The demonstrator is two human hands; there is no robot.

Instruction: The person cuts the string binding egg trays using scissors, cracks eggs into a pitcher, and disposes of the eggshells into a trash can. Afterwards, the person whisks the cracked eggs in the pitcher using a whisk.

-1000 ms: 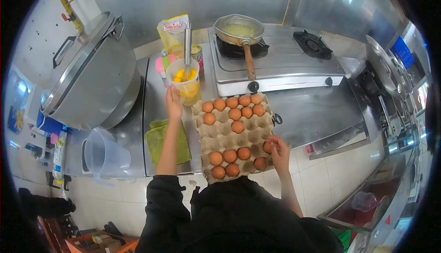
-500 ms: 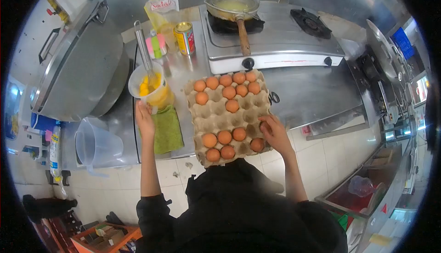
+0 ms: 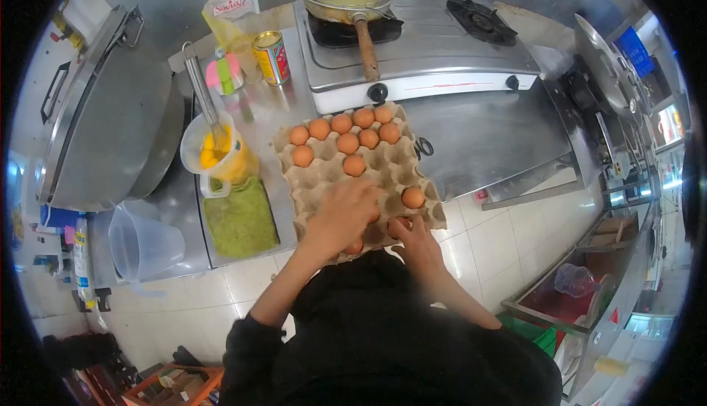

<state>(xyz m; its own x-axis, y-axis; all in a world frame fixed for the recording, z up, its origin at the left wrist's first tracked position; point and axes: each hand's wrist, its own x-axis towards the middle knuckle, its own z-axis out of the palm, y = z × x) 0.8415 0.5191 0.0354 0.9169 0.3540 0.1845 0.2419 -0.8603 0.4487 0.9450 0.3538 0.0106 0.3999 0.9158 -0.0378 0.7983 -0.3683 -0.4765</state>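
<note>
A cardboard egg tray [image 3: 317, 192] lies in front of me, with brown eggs in its far rows and one egg [image 3: 413, 197] near its right edge. My left hand [image 3: 341, 217] reaches over the near half, fingers bent down around an egg mostly hidden beneath them. My right hand [image 3: 417, 242] has its fingers closed on an egg [image 3: 398, 227] at the near right. To the left, a plastic jug [image 3: 239, 161] holds yolks and a leaning whisk [image 3: 202, 89]. It stands beside a green cloth [image 3: 241, 218].
A gas stove [image 3: 420, 37] carries a pan [image 3: 346, 1] of pale liquid at the back. A tin [image 3: 272, 58] and a pouch [image 3: 232, 12] stand left of it. A large pot [image 3: 110, 111] and an empty jug [image 3: 147, 240] are at the left; scissors [image 3: 423, 147] lie beside the tray.
My left hand has left the jug and come over the tray. My right hand has moved to the tray's near edge. An egg now sits alone near the right edge.
</note>
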